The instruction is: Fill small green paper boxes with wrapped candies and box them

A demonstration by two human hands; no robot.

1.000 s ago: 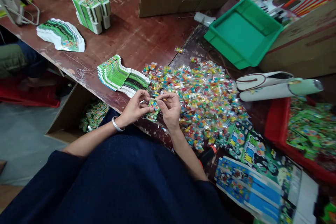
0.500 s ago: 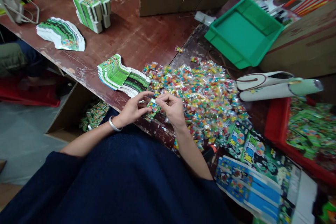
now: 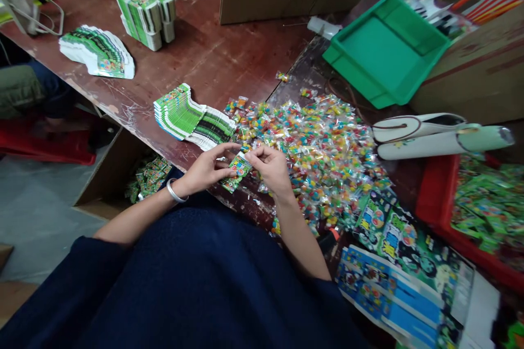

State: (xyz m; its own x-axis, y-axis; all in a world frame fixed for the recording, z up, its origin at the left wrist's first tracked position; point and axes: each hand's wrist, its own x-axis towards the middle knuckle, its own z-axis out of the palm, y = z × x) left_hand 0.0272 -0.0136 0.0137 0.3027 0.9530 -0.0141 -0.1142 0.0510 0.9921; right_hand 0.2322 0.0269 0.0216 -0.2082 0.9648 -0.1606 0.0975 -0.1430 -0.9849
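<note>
A small green printed candy box (image 3: 237, 170) is between my two hands at the table's front edge. My left hand (image 3: 212, 168) grips its left side between thumb and fingers, a silver bangle on that wrist. Thumb and fingertips of my right hand (image 3: 268, 168) pinch the box's upper right end. Just beyond my left hand lies a fanned row of flat green cartons (image 3: 192, 117). A wide heap of clear-wrapped colourful candies (image 3: 315, 147) spreads behind and to the right of my right hand.
Carton stacks (image 3: 145, 13) and a fanned bunch (image 3: 98, 52) lie farther left. A green tray (image 3: 380, 54), a white pouch (image 3: 417, 125) and a red crate (image 3: 438, 191) of green packets stand right. Below the edge, a cardboard box (image 3: 98, 196) holds small boxes. A person sits at left.
The candy box shows more of its printed face between my hands, and the right fingers now sit at its upper end. The hands have barely shifted; the whole view has drifted slightly.
</note>
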